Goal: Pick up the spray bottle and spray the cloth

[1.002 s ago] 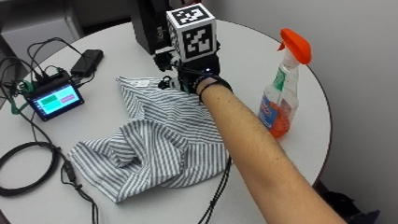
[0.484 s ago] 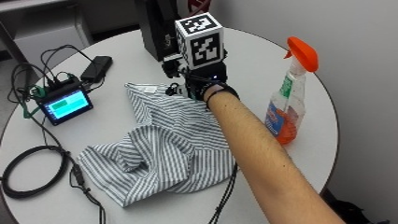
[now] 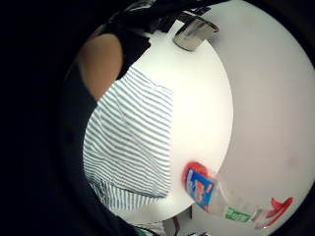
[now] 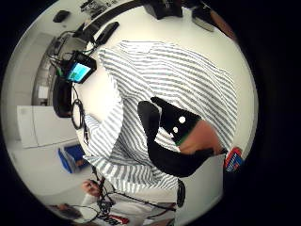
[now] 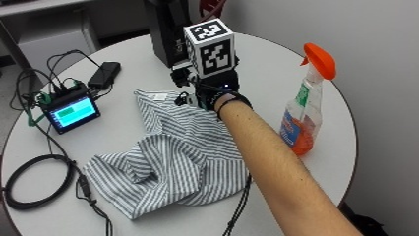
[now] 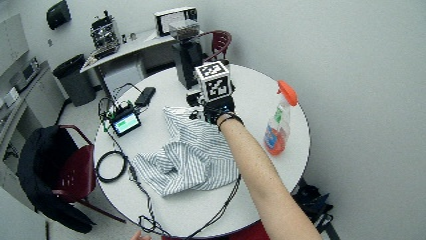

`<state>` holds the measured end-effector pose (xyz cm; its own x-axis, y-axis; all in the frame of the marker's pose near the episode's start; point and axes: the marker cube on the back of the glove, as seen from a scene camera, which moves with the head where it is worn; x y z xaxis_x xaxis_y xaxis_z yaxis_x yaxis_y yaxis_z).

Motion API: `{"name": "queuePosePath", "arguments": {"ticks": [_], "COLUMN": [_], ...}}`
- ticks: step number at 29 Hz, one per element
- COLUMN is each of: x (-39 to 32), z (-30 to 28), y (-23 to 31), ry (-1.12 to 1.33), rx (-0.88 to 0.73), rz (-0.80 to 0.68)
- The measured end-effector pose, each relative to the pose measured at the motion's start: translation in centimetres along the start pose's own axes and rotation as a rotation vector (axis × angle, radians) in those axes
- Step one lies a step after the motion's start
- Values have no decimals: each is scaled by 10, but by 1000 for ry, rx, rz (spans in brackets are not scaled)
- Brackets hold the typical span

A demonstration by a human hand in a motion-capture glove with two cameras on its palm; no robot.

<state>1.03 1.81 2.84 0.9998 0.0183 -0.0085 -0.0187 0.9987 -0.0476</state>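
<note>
Round white bench [image 5: 131, 59], smooth-topped, set close to a plain wall on the bottle's side. Striped grey-and-white cloth [image 5: 170, 162] lying crumpled across the middle, soft folds bunched toward the near edge, one flatter corner reaching up toward the far side. Gloved right hand [image 5: 213, 96] hovering over that far corner of the cloth, bare forearm stretching back across the fabric to the near edge; finger posture hidden under the glove rig, so cannot tell whether spread or curled, and holding nothing visible. Spray bottle [image 5: 308, 110] standing upright near the bench's wall-side edge, well apart from the hand, clear plastic with orange liquid low in the body, an orange trigger head and a blue-and-red label; bare white surface between it and the cloth. Small screen device [image 5: 69, 110] with a lit teal display near the opposite edge, wires trailing from it. Black cable coil [image 5: 36, 182] on the near part of that same side, beside the cloth's edge. Dark box-shaped unit [image 5: 167, 34] upright at the far edge, behind the hand.
</note>
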Motion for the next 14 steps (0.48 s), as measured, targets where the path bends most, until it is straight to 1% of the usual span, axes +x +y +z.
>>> {"name": "queuePosePath", "arguments": {"ticks": [7,11,14], "x": [-18,-29,-29], "z": [7,3,-9], "y": [20,47,78], "ry": [-11,-22,-30], "rx": [-28,-30,8], "rz": [-34,-65,-101]}}
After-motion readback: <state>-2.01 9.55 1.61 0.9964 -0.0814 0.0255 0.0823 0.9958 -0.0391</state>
